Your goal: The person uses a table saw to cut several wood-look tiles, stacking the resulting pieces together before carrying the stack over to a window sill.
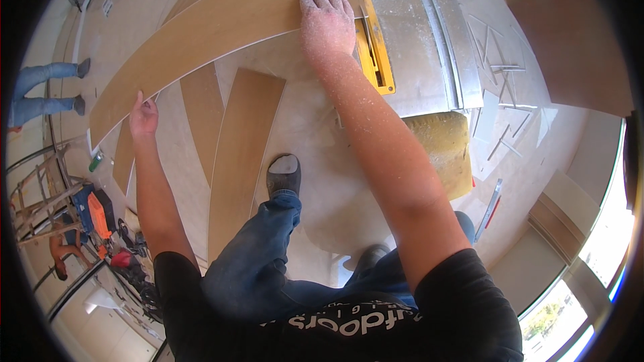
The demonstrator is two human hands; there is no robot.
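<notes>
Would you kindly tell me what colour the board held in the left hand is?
Light brown; the board shows best in the head view.

On the head of the person before me, the left camera of a pair is looking down past the shirt [335,332] and between both arms [396,141]. It is sitting close above, so the sleeves [463,295] are looming large while the left hand [144,119] and right hand [327,23] are appearing smaller, farther off. The floor [329,211] is lying deeper below. The fisheye lens is bending the board [225,27] into an arc and is reaching sideways to a co-worker's legs [50,75] and a window [547,318].
</notes>
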